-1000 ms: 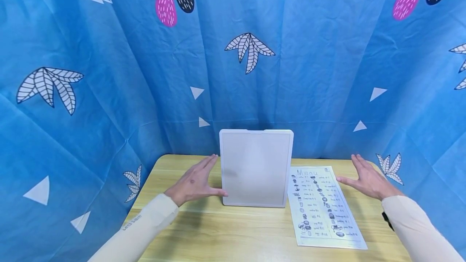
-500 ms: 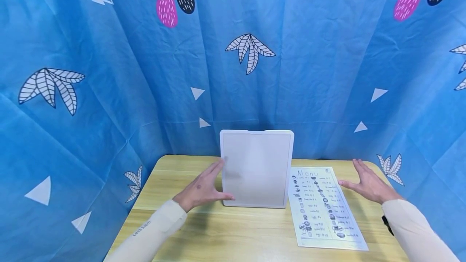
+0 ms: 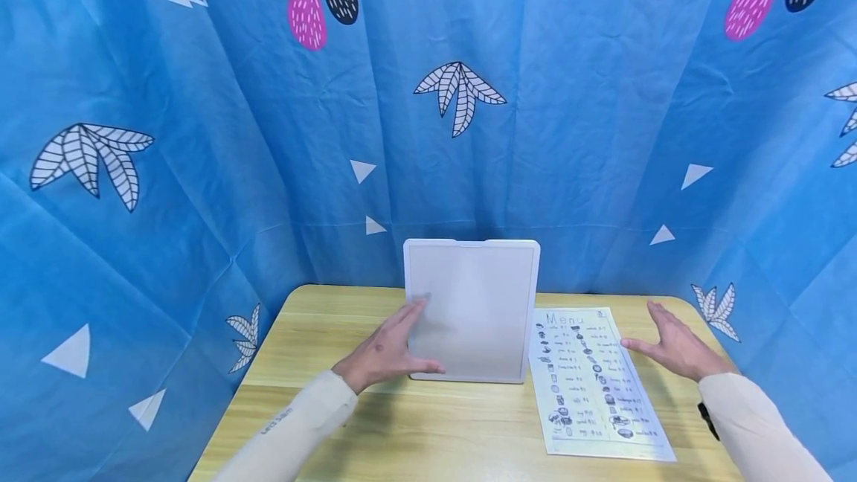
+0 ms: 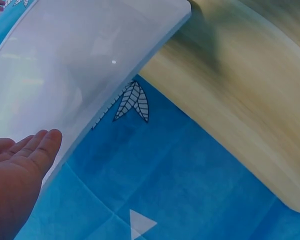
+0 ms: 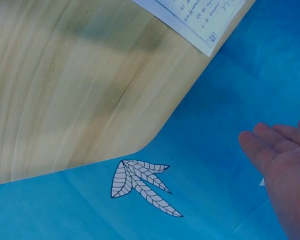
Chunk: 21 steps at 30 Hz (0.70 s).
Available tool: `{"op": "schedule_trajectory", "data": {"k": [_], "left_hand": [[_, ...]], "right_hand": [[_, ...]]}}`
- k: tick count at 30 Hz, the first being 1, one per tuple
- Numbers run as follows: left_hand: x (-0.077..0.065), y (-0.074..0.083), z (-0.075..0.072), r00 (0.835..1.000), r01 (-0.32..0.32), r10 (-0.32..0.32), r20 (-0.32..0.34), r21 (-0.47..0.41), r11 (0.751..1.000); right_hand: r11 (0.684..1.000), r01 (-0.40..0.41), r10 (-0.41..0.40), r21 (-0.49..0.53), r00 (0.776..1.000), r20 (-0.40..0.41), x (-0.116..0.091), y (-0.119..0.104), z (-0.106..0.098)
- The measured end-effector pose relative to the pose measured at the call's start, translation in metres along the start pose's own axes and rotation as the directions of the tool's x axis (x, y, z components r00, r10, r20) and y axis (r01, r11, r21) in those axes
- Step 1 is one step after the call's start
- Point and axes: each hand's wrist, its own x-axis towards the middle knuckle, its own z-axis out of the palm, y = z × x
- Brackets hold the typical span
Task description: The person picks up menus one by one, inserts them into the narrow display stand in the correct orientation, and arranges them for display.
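Note:
A white rectangular board [image 3: 478, 303] stands upright at the back of the wooden table. In front of its left edge is my left hand [image 3: 388, 348], fingers extended and thumb spread, holding nothing. The left wrist view shows the same hand [image 4: 25, 170] against the board's white face [image 4: 65, 65]; whether it touches cannot be made out. To the right of the board lies a sheet of paper headed "Menu" [image 3: 596, 385], with handwritten items and small drawings. My right hand [image 3: 683, 344] hovers at the sheet's right edge, fingers extended, nothing in it; the right wrist view has its fingers [image 5: 275, 145] in sight.
The wooden table [image 3: 442, 430] has rounded back corners. A blue patterned curtain [image 3: 569, 132] surrounds it behind and on both sides. The board stands close to the curtain at the back. A dark band [image 3: 707, 420] shows at the right sleeve.
My left hand has moved right, from beside the board to in front of its left part. The right hand has dropped slightly. The board and the menu sheet stay in place.

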Motion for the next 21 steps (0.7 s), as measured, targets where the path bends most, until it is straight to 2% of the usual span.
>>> {"op": "schedule_trajectory", "data": {"k": [13,21], "left_hand": [[0.004,0.005,0.018,0.999,-0.021,0.022,0.03,-0.02,1.0],[0.004,0.011,0.026,0.999,-0.025,0.027,0.036,-0.038,0.999]], "right_hand": [[0.998,-0.058,0.058,0.02,0.998,0.019,-0.001,0.005,0.013],[0.998,-0.067,0.067,0.019,0.998,0.021,-0.004,0.008,0.021]]}}
